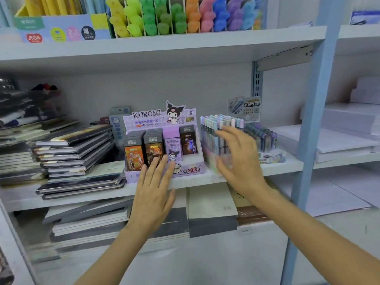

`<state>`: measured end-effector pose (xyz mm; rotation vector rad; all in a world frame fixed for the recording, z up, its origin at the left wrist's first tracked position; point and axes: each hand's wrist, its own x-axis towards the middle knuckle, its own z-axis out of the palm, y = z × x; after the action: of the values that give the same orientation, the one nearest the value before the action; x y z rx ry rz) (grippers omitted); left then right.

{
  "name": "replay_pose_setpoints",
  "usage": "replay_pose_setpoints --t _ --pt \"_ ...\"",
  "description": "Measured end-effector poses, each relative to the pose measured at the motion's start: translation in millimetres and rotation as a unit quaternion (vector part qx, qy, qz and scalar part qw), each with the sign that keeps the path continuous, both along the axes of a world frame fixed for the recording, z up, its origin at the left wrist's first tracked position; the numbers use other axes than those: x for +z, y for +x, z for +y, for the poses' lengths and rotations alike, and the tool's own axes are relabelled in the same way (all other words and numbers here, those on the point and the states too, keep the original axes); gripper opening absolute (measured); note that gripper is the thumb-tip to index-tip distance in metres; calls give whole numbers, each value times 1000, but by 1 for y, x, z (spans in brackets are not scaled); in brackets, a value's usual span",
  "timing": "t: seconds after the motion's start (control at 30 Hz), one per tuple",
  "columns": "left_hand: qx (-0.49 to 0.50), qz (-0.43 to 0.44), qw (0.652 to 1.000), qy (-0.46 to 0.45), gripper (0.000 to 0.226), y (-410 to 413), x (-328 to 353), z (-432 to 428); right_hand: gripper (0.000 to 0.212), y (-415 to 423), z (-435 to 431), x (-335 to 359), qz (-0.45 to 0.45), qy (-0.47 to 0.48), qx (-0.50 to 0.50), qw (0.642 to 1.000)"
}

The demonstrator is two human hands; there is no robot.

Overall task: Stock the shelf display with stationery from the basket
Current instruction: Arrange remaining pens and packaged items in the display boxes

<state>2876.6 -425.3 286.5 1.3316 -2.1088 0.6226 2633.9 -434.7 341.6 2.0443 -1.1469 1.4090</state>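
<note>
1. You're facing a white shop rack; the middle shelf [197, 181] is your surface, with a blue post [314, 120] standing at its right end.
2. One purple display box [191, 168] sits at the front of that shelf, near the middle. It holds four rows of small packs [188, 140]: two orange-fronted, one purple, one dark.
3. Just beside it on the right stands one tray of pastel pens [211, 130], upright and tightly packed. A second tray of darker pens [261, 136] is behind and to the right.
4. Your left hand [155, 182] is flat, fingers straight and together, right at the box's front wall and holding nothing. Whether it touches, you can't tell.
5. Your right hand [238, 159] is spread wide and blurred, in front of the pastel pens and covering part of them. It grips nothing.
6. Left of the box, leaning stacks of notebooks [76, 149] crowd the shelf.
7. Above you, coloured markers [176, 15] fill divided slots on the top shelf.
8. Past the post lie white paper stacks [339, 136].
9. Below, more notebooks and pads [92, 223] are stacked flat.
</note>
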Motion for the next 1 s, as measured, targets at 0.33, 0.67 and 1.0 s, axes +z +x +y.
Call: replay_pose_setpoints --t 0.33,0.67,1.0 --pt "-1 31 999 -17 55 -40 8 -8 47 -12 -22 -10 24 56 -64 996" --pt "-1 30 999 -35 52 -45 6 -13 44 -27 -38 -9 -16 89 38 995" --pt "-67 96 992 -52 71 -102 26 -33 71 -85 -55 7 22 113 -130 985"
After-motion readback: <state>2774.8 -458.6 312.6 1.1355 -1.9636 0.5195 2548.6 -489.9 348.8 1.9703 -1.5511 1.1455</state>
